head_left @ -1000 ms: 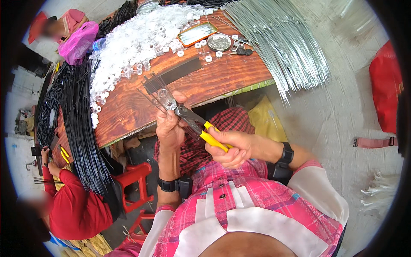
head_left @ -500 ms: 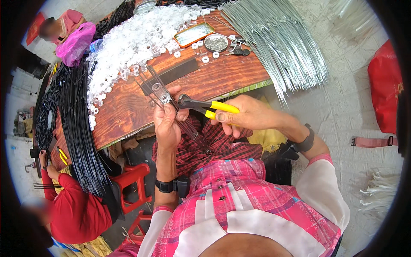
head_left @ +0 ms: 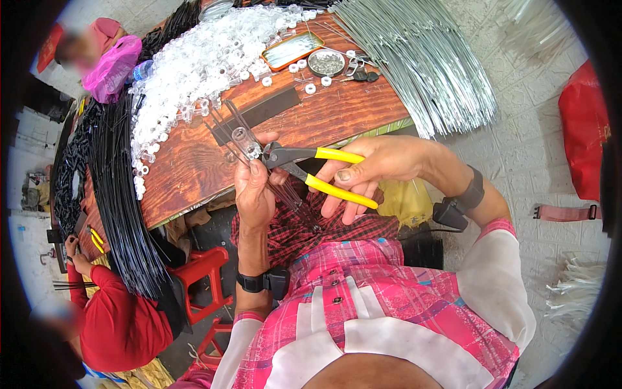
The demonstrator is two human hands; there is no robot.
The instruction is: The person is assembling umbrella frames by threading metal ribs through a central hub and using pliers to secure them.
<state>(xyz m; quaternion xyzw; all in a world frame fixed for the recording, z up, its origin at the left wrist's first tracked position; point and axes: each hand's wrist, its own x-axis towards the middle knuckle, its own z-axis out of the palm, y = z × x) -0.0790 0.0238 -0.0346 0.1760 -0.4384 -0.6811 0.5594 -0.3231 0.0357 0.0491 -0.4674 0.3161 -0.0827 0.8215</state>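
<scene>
Between the fingers of my left hand [head_left: 254, 191] is a bundle of thin dark wires [head_left: 289, 202] with a clear plastic piece [head_left: 245, 141] among them. The wires slant from the table's edge down toward my lap. My right hand [head_left: 369, 172] is closed around the yellow handles of a pair of cutting pliers [head_left: 340, 190], and these handles are spread wide. The dark plier head touches or lies very close to the wires beside my left fingertips; whether a wire sits between the jaws is hard to make out.
Clear and white plastic pieces [head_left: 194, 71] are heaped on the wooden table [head_left: 188, 178]. Silver wires [head_left: 427, 65] hang over its right edge, black wires [head_left: 120, 188] over its left. A dark bar [head_left: 259, 115], an orange-rimmed tray [head_left: 293, 50] and a round dish [head_left: 326, 63] lie there. A co-worker in red [head_left: 126, 311] sits at left.
The plier handles have spread apart as my right fingers opened, and my right forearm has moved slightly up and right. My left hand stays almost in place with the wires.
</scene>
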